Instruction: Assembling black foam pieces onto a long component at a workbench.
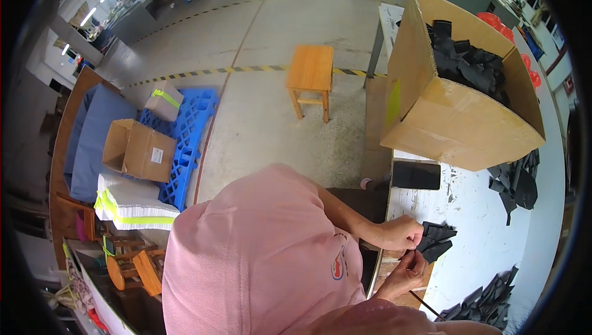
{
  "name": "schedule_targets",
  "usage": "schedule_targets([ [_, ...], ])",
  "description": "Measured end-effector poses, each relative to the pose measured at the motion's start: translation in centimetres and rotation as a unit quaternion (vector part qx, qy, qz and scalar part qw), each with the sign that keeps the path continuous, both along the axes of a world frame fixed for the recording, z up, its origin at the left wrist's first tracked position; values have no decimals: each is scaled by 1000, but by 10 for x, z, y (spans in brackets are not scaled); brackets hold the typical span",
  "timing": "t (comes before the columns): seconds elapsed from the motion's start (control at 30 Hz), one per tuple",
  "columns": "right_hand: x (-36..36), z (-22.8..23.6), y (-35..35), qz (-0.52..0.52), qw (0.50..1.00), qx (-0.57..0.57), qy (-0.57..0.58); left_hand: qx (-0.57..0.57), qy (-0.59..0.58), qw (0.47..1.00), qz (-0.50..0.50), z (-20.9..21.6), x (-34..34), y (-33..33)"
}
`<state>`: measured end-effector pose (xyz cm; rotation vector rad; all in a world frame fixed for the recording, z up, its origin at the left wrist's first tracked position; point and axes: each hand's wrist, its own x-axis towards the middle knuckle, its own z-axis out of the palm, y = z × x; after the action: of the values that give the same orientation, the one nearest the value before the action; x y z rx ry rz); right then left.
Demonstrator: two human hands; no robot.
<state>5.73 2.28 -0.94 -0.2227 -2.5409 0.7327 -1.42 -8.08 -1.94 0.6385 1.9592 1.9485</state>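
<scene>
At the near edge of a white worktable (472,242), my left hand (402,234) is closed in a pinch on a small black fabric piece (436,242). Just below it in the head view, my right hand (404,276) also has its fingertips pinched together at the same piece. The fingertips of both hands nearly meet, and exactly what lies between them is too small to make out. A thin dark cord or strip (425,304) runs from beside my right hand toward a heap of black pieces (484,301) at the lower right.
A large open carton (459,119) full of black pieces stands on the table, with a dark phone (416,175) in front of it. More black pieces (518,181) lie beyond. A wooden stool (310,70) and a blue pallet (191,119) with boxes stand on the floor.
</scene>
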Motion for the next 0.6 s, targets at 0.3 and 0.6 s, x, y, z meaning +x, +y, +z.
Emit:
schedule_targets([
  [0.3,-10,-10,-1,13,997,74,4,61,-77,994,51,-8,-6,2],
  [0.6,-15,-29,18,77,937,-338,32,103,-171,974,-103,7,-15,0],
])
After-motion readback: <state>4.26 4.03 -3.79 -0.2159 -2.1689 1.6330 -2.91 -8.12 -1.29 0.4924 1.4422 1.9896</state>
